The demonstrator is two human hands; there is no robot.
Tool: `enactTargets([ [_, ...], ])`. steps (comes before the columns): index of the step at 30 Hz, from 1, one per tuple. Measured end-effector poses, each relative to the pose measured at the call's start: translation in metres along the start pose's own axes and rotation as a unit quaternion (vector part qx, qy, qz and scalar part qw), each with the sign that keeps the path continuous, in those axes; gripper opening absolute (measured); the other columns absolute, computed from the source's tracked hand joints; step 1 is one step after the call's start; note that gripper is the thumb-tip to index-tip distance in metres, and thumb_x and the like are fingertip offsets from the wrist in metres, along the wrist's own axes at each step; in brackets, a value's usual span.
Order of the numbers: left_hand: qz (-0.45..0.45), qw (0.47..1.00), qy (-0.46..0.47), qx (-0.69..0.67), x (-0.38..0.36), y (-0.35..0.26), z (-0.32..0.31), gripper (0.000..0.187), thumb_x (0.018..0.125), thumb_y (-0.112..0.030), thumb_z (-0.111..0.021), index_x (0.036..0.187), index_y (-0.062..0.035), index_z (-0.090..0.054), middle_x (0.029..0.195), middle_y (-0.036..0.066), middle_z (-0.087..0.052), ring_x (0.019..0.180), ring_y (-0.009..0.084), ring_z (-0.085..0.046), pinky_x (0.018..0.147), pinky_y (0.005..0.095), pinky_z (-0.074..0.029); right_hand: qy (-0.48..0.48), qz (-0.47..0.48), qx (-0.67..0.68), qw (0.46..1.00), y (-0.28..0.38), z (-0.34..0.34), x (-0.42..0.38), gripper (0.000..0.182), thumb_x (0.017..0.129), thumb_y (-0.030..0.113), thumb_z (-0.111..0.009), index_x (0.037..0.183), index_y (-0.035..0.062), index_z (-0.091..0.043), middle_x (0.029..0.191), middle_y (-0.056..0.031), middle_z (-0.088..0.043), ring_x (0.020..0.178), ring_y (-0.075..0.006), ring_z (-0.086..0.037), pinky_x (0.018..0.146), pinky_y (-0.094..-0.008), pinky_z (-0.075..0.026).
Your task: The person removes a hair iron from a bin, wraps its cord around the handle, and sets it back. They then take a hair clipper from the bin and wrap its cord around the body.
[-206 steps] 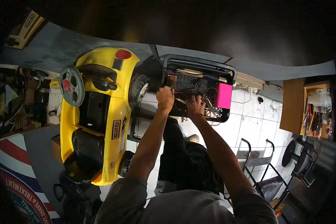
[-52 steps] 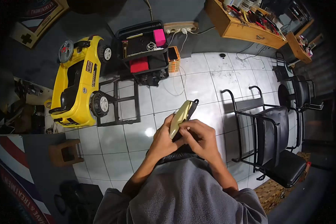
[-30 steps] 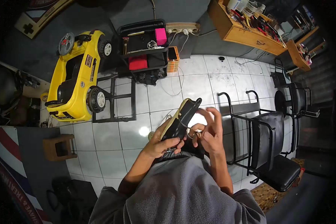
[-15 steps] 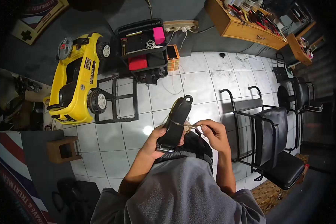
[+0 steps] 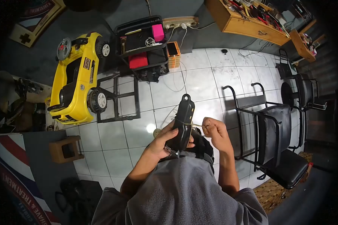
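A: How are the hands found?
B: Apart. The lower half of a black hair clipper (image 5: pixel 183 114) is gripped in the left hand (image 5: pixel 163 138), with the thumb laid over its side. A thin cord (image 5: pixel 195 125) is pinched in the fingertips of the right hand (image 5: pixel 216 134).

A: And the clipper's position?
B: At lower centre of the frame, near the shirt (image 5: pixel 176 180), hanging loop uppermost and metal blade end (image 5: pixel 172 151) low. The cord is seen to cross the body at mid-length and to be stretched towards the right hand; its path behind the body cannot be told.

A: What is advised for handling the cord?
B: In this judgement, the clipper should be held firm while only light, even tension is applied. Sharp bends are best avoided, and the blade should be left clear of any loop.

A: Surroundings?
B: A black trolley (image 5: pixel 142 51) bearing a pink box (image 5: pixel 158 33) is noted at upper centre-left, a yellow ride-on toy car (image 5: pixel 81 80) at left, and a black chair (image 5: pixel 269 127) at right.
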State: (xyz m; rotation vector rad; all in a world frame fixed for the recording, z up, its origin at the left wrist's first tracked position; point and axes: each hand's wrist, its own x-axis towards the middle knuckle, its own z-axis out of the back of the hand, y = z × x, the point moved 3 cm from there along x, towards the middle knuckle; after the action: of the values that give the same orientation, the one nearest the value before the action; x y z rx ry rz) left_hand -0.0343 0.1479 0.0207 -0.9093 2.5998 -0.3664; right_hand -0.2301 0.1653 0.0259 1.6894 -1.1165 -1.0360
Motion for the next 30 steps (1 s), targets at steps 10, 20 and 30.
enactTargets([
  [10,-0.047,0.985,-0.085,0.139,0.004,-0.008,-0.012,0.051,0.093,-0.02,-0.055,0.136,-0.0107,-0.03,0.108,0.023,-0.059,0.085,0.0269,-0.066,0.067,0.0365,-0.058,-0.091,0.173,-0.412,0.89,0.028,-0.01,0.001,0.014,0.088,0.005,-0.064,0.1,-0.0013,-0.058,0.088,-0.0094,-0.059,0.074,-0.0144,-0.057,0.062,-0.0241,-0.045],
  [20,-0.056,0.986,-0.104,0.118,0.006,-0.014,-0.009,0.04,0.095,-0.022,-0.051,0.128,-0.0066,-0.035,0.106,0.022,-0.059,0.082,0.0265,-0.065,0.064,0.0362,-0.057,-0.188,0.336,-0.501,0.775,0.027,-0.022,0.004,0.018,0.069,-0.006,-0.075,0.082,0.0034,-0.066,0.081,-0.007,-0.058,0.063,-0.0168,-0.058,0.052,-0.0272,-0.046],
  [30,-0.055,0.991,-0.075,0.092,0.006,-0.022,-0.007,0.035,0.096,-0.02,-0.053,0.123,0.001,-0.046,0.108,0.021,-0.061,0.085,0.0248,-0.066,0.067,0.0332,-0.058,-0.124,0.147,-0.291,0.937,0.024,-0.018,0.01,0.011,0.091,0.005,-0.058,0.085,-0.0029,-0.064,0.078,-0.0085,-0.061,0.065,-0.0141,-0.056,0.058,-0.0233,-0.043],
])
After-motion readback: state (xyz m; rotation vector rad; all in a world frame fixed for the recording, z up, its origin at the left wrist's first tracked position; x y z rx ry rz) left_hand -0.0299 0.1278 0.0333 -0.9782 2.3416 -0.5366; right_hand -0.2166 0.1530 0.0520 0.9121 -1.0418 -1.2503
